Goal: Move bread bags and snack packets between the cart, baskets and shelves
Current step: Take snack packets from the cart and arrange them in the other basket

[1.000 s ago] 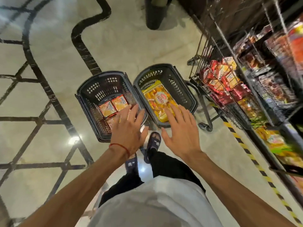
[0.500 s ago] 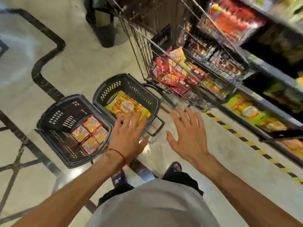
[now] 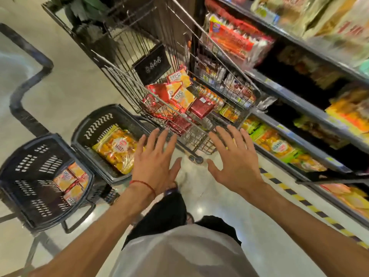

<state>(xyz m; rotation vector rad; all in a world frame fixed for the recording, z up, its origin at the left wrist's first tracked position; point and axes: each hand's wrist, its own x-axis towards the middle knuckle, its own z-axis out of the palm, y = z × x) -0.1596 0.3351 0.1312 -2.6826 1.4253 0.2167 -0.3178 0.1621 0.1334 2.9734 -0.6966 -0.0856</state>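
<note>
— Down at six o'clock, what are our hands doing?

— Both hang empty in front of us. Our left hand (image 3: 154, 164) has its fingers spread apart and grips nothing; our right hand (image 3: 234, 160) is the same, fingers fanned, palm down. We judge they are held wide like this because we are turning toward the cart and readying for a grab.

— Where are the goods?

— At twelve o'clock from our hands stands the wire cart (image 3: 127, 62), with red and orange snack packets (image 3: 180, 92) heaped at its near end, within easy reach. At nine o'clock sits a dark basket (image 3: 95, 120) on the floor holding one yellow bread bag (image 3: 117, 148), laid flat. Farther out at eight o'clock, a second basket (image 3: 30, 156) holds a few orange packets (image 3: 70, 182) tucked in one corner.

— And the shelves?

— They run from one to four o'clock; the shelves (image 3: 295, 96) carry more yellow bags (image 3: 277, 145) low down, blurred.

— Why baskets on the floor?

— We guess they sort bread from snacks, just beside the cart so each move stays short.
</note>
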